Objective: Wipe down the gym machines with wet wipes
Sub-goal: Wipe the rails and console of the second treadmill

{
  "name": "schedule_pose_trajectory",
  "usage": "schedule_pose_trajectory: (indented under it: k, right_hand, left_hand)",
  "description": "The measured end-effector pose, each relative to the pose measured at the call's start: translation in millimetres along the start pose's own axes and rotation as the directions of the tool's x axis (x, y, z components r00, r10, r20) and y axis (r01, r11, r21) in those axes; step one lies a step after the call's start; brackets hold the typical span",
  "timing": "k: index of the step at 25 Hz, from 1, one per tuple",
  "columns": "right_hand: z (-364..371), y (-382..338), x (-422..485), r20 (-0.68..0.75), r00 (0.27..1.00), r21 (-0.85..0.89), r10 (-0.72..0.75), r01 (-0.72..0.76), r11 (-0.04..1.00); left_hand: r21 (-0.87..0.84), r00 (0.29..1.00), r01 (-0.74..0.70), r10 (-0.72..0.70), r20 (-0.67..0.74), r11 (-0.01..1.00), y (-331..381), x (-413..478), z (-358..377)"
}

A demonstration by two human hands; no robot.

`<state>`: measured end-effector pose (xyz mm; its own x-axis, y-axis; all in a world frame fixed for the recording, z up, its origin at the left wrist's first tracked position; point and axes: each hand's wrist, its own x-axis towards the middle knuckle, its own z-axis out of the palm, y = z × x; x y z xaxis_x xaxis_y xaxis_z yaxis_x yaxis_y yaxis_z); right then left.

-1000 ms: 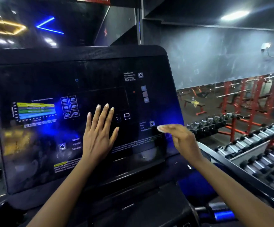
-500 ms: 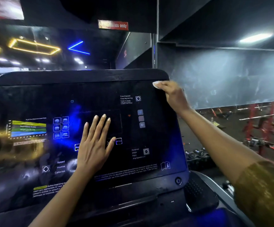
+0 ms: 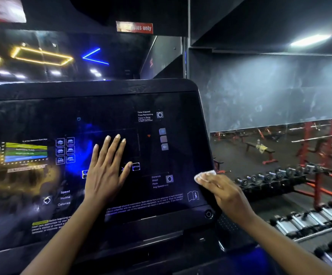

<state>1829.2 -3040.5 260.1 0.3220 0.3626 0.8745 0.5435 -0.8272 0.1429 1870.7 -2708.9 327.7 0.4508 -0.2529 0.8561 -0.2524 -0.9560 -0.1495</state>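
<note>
My left hand (image 3: 105, 175) lies flat and relaxed on the treadmill console (image 3: 101, 108), palm down, fingers straight and slightly spread, holding nothing. The console is a broad, glossy black panel with rounded corners and a matte rim. Its smooth face shows small white labels, square icons left of my left hand's fingers, a striped yellow, green and blue chart further left, and hazy blue and gold reflections.

My right hand (image 3: 224, 193) is at the console's right edge, level with my left hand. Its fingers are straight and close together, pressing a wet wipe (image 3: 203, 175) against the edge. The wipe is a small, crumpled white wad, soft-looking, and it shows above and in front of my fingertips. My right thumb is hidden.

Beyond my right hand, a dumbbell rack (image 3: 270, 177) holds a row of dark, round-ended dumbbells with shiny metal handles. Further off stand red steel racks (image 3: 319, 151) and a flat bench (image 3: 260, 149) on a dark floor.

Half a second ago my right hand held the wipe at the console's upper right corner. It has since come down the right edge to its lower part. My left hand has stayed in the same place on the panel.
</note>
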Motion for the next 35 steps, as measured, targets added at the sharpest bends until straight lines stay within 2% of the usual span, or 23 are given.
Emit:
schedule_pose_trajectory:
  k: [3, 5, 7, 9, 11, 13, 15, 17, 21, 25, 27, 29, 31, 33, 35]
  right_hand:
    - [-11.0, -8.5, 10.6, -0.025, 0.999, 0.065, -0.034, 0.036, 0.997]
    - [-18.1, -5.3, 63.6, -0.125, 0.992, 0.091, -0.028, 0.040, 0.995]
    - [-19.7, 5.5, 135.8, -0.200, 0.979, 0.138, 0.038, -0.010, 0.990]
    - [-16.1, 17.4, 201.0, -0.164, 0.974, 0.194, 0.156, -0.123, 0.973]
    - [-6.2, 29.4, 236.7, -0.060, 0.979, 0.148, 0.197, -0.186, 0.971]
    - [1.1, 32.5, 238.8, -0.087, 0.986, 0.056, 0.139, -0.135, 0.989]
    - [1.0, 28.7, 216.8, -0.142, 0.989, 0.046, 0.050, -0.043, 0.998]
    - [5.6, 22.1, 176.9, -0.137, 0.990, 0.021, -0.030, 0.033, 0.999]
    - [16.9, 4.8, 87.6, -0.090, 0.993, -0.037, -0.077, 0.074, 0.997]
    - [16.8, -13.5, 32.5, -0.003, 0.993, 0.043, -0.115, 0.115, 0.992]
    - [7.4, -12.0, 55.6, -0.028, 0.987, 0.088, -0.160, 0.162, 0.983]
    - [-0.7, -4.1, 112.6, -0.129, 0.983, 0.127, -0.127, 0.144, 0.981]
    - [-5.6, 3.2, 182.9, -0.194, 0.981, 0.136, -0.019, 0.046, 0.990]
    - [1.2, 9.8, 235.4, -0.155, 0.983, 0.127, 0.099, -0.080, 0.989]
    - [14.9, 9.3, 249.7, -0.140, 0.983, 0.045, 0.116, -0.111, 0.993]
  left_hand:
    - [0.003, 1.000, 0.008, -0.008, 0.004, 1.000, 0.0, -1.1, -0.2]
    - [-0.003, 1.000, 0.005, -0.005, 0.001, 1.000, -0.2, -1.3, 0.2]
    - [-0.006, 1.000, 0.002, -0.002, -0.004, 1.000, -0.7, -0.7, 0.2]
    - [-0.002, 1.000, 0.002, -0.002, -0.006, 1.000, -0.7, -1.7, 0.0]
    - [-0.006, 1.000, -0.003, 0.003, -0.002, 1.000, -0.4, -1.2, -0.2]
    - [-0.007, 1.000, -0.003, 0.003, -0.008, 1.000, -0.6, -0.7, -0.9]
    - [-0.007, 1.000, 0.001, -0.001, -0.012, 1.000, 0.4, -1.3, -1.0]
    - [-0.009, 1.000, 0.001, -0.001, -0.008, 1.000, 0.2, -1.1, -0.3]
    - [-0.006, 1.000, 0.004, -0.004, -0.004, 1.000, 0.1, -0.6, 0.7]
    - [0.004, 1.000, -0.003, 0.003, -0.002, 1.000, -0.3, -1.2, 0.5]
    - [0.005, 1.000, -0.001, 0.001, -0.005, 1.000, 0.1, -0.6, -0.2]
    - [0.002, 1.000, -0.005, 0.005, -0.006, 1.000, 0.7, -0.5, -0.3]
    - [0.005, 1.000, -0.006, 0.006, -0.006, 1.000, 0.6, -0.7, -1.0]
    - [0.012, 1.000, -0.007, 0.007, 0.001, 1.000, -0.2, -0.8, -1.0]
    - [0.017, 1.000, -0.006, 0.006, 0.004, 1.000, -0.5, -0.6, -1.2]
